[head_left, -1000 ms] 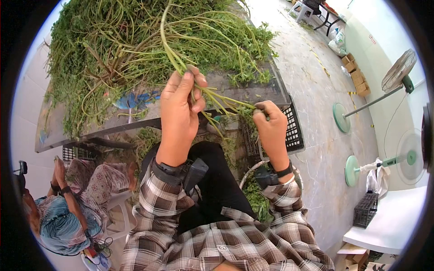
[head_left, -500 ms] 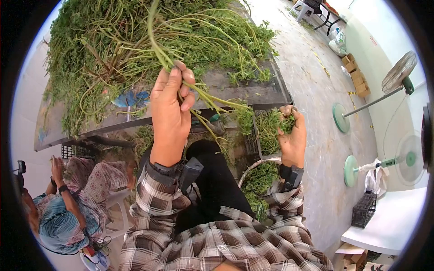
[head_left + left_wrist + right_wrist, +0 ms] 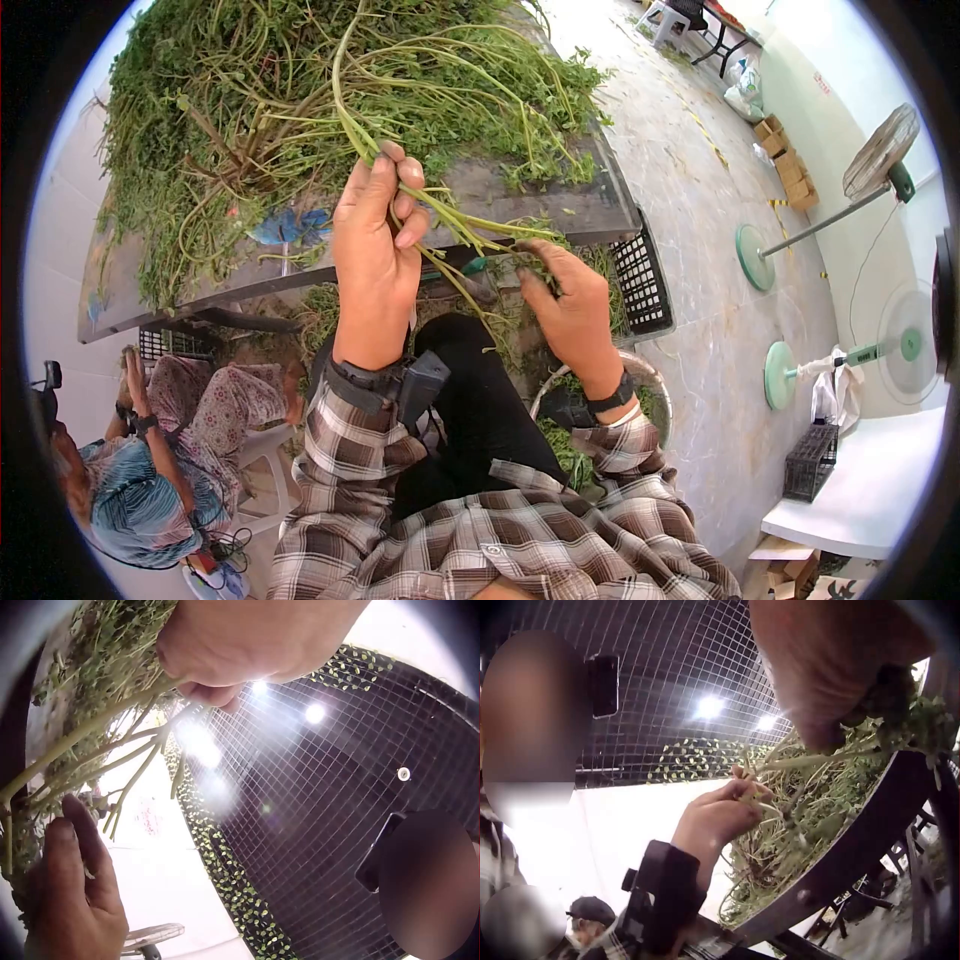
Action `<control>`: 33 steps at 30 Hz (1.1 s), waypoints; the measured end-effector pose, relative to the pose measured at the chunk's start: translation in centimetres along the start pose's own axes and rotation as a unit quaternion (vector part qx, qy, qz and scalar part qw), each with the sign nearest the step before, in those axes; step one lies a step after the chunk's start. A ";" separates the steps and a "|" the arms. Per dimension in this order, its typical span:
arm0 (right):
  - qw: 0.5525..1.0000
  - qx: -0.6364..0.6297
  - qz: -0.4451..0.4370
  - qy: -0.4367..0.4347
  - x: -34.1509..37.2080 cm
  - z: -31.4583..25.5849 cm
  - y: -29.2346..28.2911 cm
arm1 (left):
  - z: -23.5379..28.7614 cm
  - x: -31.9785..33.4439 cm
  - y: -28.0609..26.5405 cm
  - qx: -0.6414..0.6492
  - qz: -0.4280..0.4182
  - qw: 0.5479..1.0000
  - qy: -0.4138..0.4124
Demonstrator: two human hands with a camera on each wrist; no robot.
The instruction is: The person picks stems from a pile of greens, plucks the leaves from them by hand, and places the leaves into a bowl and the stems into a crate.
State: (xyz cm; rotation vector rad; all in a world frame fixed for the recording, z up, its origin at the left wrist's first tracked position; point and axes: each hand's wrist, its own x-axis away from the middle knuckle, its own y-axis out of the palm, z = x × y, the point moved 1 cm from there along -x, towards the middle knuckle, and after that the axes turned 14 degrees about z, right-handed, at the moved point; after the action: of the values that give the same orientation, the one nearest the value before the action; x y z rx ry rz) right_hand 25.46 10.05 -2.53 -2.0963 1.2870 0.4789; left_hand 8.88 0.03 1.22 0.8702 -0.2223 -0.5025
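My left hand (image 3: 378,250) pinches a branching green stem (image 3: 345,105) between thumb and fingers, above the near edge of the table. Its thinner side stems (image 3: 465,225) fan out toward my right hand (image 3: 575,310). That hand is at their outer ends, thumb and forefinger parted, with dark-stained fingertips. In the left wrist view, the right thumb (image 3: 64,859) and forefinger are close beside the stems. Leafy sprigs (image 3: 930,724) show by the right fingers in the right wrist view. A large heap of leafy stems (image 3: 280,90) covers the table (image 3: 590,205) ahead.
Below my right forearm stands a round basket (image 3: 655,385) with greens inside. A black crate (image 3: 642,285) is beside the table's right corner. Another person (image 3: 150,470) sits at the left. Fans (image 3: 885,160) and a white table (image 3: 850,505) are to the right.
My right hand drew away from the stem ends to the right, carrying leafy sprigs over the crate, then came back to the stems without that bunch. My left hand shifted slightly left, still holding the stem.
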 end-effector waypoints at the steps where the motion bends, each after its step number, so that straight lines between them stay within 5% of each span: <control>1: 0.999 0.024 0.006 -0.044 0.0 0.1 0.4 | 0.0 0.0 0.0 0.002 -0.001 1.000 -0.004; 14: 0.994 0.063 0.023 -0.084 -0.3 1.0 2.0 | 0.1 0.3 0.2 -0.007 0.012 1.000 -0.017; 16: 0.998 0.002 0.013 0.059 -0.6 1.4 1.2 | -0.3 0.5 0.2 -0.009 0.011 0.999 -0.030; 17: 0.998 0.002 0.013 0.059 -0.6 1.7 0.9 | -0.4 0.5 0.3 -0.009 0.011 0.999 -0.030; 19: 0.948 -0.161 0.052 0.269 -0.7 2.6 0.5 | -0.8 0.6 0.4 -0.016 0.010 0.999 -0.048; 20: 0.921 -0.237 0.061 0.301 -0.7 2.7 0.4 | -1.0 0.7 0.5 -0.010 0.009 0.999 -0.050; 25: 0.908 -0.189 0.115 0.356 -1.0 4.7 -2.2 | -0.2 0.5 0.5 -0.008 0.018 0.999 -0.026; 27: 0.829 -0.296 0.194 0.433 -0.4 6.4 -4.4 | 0.7 -0.3 -0.1 -0.006 0.030 0.999 0.016; 33: 0.896 -0.138 0.252 0.338 -0.3 12.2 -11.1 | 0.8 -0.1 -0.1 0.037 0.009 0.999 0.010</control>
State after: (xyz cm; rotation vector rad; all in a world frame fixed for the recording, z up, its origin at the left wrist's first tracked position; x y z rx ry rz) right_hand 35.41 22.06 -7.82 -2.2370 2.3151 0.1281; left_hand 8.41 -0.55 1.65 0.9449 -0.2325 -0.4702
